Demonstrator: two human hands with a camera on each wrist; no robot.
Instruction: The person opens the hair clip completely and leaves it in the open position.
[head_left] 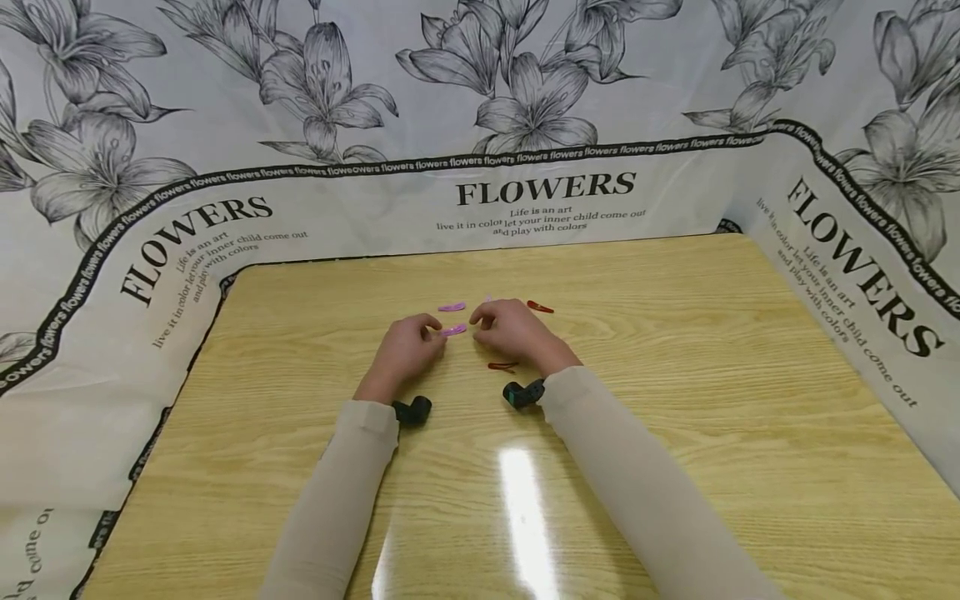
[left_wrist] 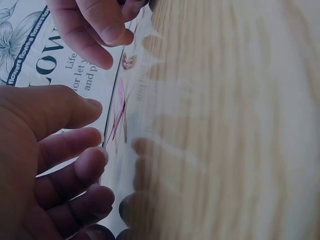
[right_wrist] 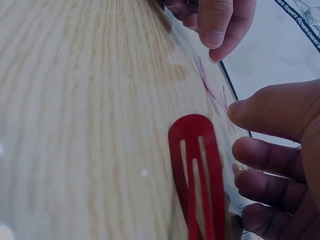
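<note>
Hair clip [head_left: 455, 330], slim, pink, seemingly metal, was flanked mid-frame by left hand [head_left: 408, 346] and right hand [head_left: 515, 329], both half-spread, empty; probably light, springy, best pinched edgewise.

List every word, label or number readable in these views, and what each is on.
"FLOWERS": floral sheet, three times in the head view.
"Life is an art live it in color let your inner child come out and play with colors": same sheet, under each.
"flowers", repeated: black border band.
Lower-left lettering: partly cut off.
Red hair clip: none visible.
</note>
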